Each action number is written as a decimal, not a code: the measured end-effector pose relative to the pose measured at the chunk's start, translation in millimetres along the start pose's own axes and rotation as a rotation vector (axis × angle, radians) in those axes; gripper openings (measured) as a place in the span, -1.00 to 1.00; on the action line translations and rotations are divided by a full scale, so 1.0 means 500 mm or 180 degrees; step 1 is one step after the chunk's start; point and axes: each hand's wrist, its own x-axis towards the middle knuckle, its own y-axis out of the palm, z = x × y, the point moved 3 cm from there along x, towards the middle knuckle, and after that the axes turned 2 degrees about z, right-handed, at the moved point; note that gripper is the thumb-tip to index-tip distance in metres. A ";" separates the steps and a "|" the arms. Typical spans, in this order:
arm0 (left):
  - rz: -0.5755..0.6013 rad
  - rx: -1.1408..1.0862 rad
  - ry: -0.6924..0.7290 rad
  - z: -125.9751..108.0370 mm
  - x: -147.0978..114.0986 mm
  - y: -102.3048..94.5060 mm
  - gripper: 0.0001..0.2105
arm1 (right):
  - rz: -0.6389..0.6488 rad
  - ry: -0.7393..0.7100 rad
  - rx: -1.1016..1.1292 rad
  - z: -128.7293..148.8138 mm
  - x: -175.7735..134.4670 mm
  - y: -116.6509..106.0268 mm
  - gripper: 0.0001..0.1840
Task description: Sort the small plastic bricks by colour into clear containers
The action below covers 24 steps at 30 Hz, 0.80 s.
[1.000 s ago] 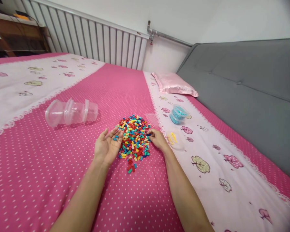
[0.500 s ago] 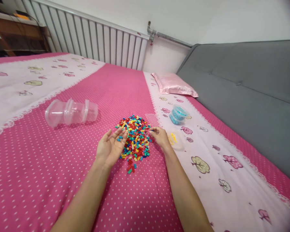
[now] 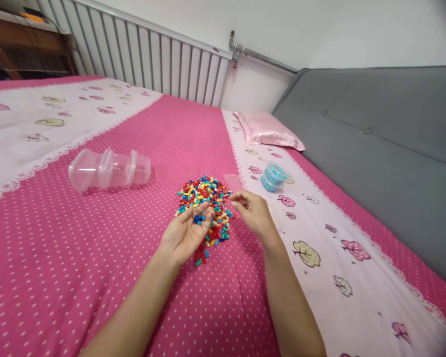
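Note:
My left hand (image 3: 186, 234) is turned palm up and cupped over the near left side of a pile of small multicoloured toy bricks (image 3: 204, 191). A few blue bricks (image 3: 198, 219) rest on its fingers. At the pile's right edge, my right hand (image 3: 253, 212) is held with thumb and forefinger together. Whether a brick sits between those fingertips is too small to tell. Behind the right hand lies a clear shallow container (image 3: 277, 213), mostly covered by the hand.
Several clear plastic tubs (image 3: 115, 169), nested together, lie sideways at the left. Two stacked tubs of light blue pieces (image 3: 274, 177) stand at the right. A clear lid (image 3: 233, 182) lies behind the pile. Farther back are a pink pillow (image 3: 267, 130) and a grey headboard (image 3: 375, 134).
My left hand has moved right, over the pile, and more blue bricks show on it. My right hand has shifted slightly right, now hiding the yellow pieces in the shallow container.

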 end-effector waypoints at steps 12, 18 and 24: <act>-0.0301 0.0350 0.0679 -0.074 0.009 -0.031 -0.63 | 0.0372 0.0311 -0.1613 -0.123 0.017 0.066 -0.59; -0.0349 0.0339 0.0666 -0.074 0.012 -0.033 -0.65 | 0.0411 0.0226 -0.1472 -0.132 0.024 0.065 -0.63; -0.0391 0.0370 0.0676 -0.074 0.010 -0.033 -0.68 | 0.0445 0.0409 -0.0919 -0.143 0.032 0.065 -0.72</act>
